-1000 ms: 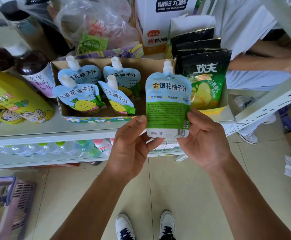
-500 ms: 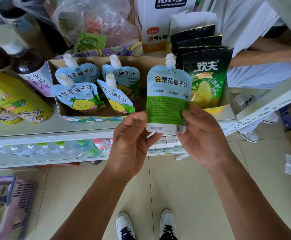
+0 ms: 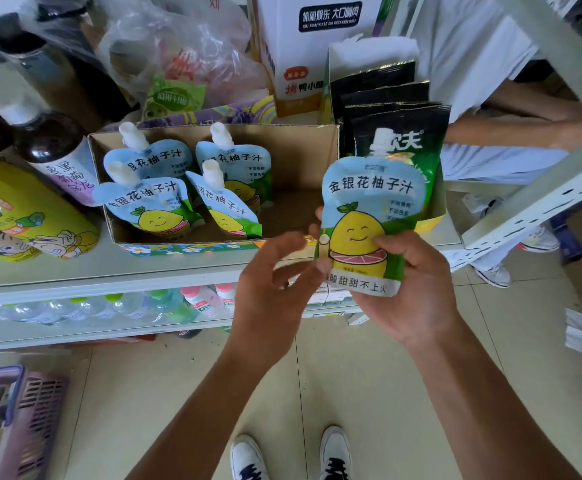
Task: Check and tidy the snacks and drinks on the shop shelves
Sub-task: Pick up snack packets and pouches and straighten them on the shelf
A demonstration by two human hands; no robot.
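Head view: the person is holding one juice pouch upright just in front of the shelf's front edge, before the right end of the cardboard box. The right hand is gripping the pouch's lower part, with the thumb lying across the printed front and the fingers wrapping behind it. The left hand is hanging beside it with its fingers loosely curled. One fingertip is meeting the pouch's lower left edge, but the hand is not closing round anything.

A moment ago the pouch was showing its green back panel with the barcode, and both hands were pinching its bottom corners. Now it is showing its front, with the smiling fruit, and the left hand is letting go. That suggests the label check is ending and the pouch is being readied for restocking.

Four matching pouches are leaning in the left half of the box, faces outward, and the right half is lying bare. The held pouch is now facing the same way, so it is probably heading for that gap. Black-and-green snack bags are standing just right of the box.
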